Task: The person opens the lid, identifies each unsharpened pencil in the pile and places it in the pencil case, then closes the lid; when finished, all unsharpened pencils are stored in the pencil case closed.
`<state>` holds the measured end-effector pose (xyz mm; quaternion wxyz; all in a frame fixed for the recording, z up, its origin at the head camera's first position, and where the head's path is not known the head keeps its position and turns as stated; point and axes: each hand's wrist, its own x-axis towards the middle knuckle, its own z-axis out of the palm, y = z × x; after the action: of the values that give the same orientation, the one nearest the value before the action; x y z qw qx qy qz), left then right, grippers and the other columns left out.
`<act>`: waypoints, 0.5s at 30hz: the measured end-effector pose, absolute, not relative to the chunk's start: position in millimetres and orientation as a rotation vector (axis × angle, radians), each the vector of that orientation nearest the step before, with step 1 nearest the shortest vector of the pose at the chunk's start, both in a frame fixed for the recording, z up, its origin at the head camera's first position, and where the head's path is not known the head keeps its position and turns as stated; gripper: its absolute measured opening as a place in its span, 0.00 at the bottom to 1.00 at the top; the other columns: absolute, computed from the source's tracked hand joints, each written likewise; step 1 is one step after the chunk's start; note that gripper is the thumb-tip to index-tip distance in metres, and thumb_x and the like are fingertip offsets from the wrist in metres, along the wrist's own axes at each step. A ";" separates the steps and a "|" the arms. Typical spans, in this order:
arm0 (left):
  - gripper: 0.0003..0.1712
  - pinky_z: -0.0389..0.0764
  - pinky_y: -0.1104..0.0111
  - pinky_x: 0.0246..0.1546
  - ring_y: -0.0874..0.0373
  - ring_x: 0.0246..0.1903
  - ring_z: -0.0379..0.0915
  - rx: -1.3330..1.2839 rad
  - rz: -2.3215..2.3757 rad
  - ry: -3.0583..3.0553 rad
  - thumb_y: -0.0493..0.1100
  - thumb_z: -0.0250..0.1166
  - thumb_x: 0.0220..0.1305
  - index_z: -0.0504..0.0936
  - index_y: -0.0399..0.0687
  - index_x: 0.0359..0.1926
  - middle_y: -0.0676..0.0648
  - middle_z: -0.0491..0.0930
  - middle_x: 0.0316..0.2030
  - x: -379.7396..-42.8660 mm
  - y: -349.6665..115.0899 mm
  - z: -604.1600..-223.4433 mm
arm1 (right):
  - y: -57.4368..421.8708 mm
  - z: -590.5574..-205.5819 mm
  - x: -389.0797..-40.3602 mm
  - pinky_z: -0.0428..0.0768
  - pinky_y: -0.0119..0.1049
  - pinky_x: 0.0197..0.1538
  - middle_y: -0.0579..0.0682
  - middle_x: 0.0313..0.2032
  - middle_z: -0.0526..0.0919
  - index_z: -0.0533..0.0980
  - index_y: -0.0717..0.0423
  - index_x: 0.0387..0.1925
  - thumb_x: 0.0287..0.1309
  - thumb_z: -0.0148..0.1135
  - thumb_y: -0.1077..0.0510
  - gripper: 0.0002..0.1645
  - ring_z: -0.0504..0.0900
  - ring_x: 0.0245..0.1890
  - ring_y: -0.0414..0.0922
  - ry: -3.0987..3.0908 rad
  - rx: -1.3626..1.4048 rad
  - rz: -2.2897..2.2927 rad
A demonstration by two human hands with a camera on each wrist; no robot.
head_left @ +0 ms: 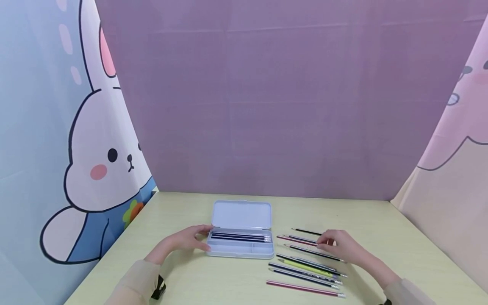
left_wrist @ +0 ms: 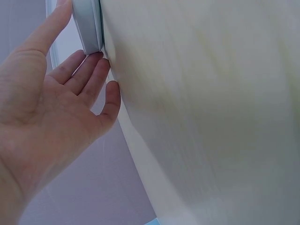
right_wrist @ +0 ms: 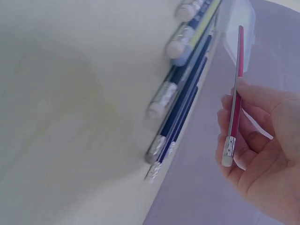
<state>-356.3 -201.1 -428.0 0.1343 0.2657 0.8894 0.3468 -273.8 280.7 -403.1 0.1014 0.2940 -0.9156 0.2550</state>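
Observation:
A light-coloured pencil case [head_left: 241, 255] lies with its lid [head_left: 242, 214] raised at the back. Several dark pencils [head_left: 240, 237] lie side by side in its rear compartment. My left hand [head_left: 189, 238] touches the case's left end, thumb near the front corner and fingers toward the hinge; in the left wrist view the fingertips rest against the end wall [left_wrist: 87, 28]. My right hand [head_left: 342, 245] pinches a red pencil [right_wrist: 235, 115] between thumb and fingers, its white eraser end toward the palm. In the head view that pencil points left toward the case.
Several loose pencils, mostly dark, lie right of the case, with a yellow-green pencil [head_left: 305, 268] among them and another red pencil [head_left: 305, 289] nearest the front. The pale table [head_left: 183, 279] ends at a purple cloth [head_left: 267, 106] behind. Printed curtains hang at both sides.

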 end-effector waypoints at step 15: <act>0.44 0.59 0.42 0.62 0.41 0.60 0.64 0.768 1.005 2.578 0.54 0.70 0.52 0.65 0.42 0.66 0.38 0.68 0.62 -356.2 -201.3 -428.6 | 246.6 -388.7 -288.7 0.74 0.26 0.27 0.38 0.27 0.78 0.82 0.52 0.32 0.56 0.64 0.58 0.03 0.72 0.26 0.29 -2.655 0.847 0.732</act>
<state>-356.2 -201.3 -428.6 0.1344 0.2649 0.8897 0.3468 -288.7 246.6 -388.7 0.1300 0.2915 -0.9136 0.2518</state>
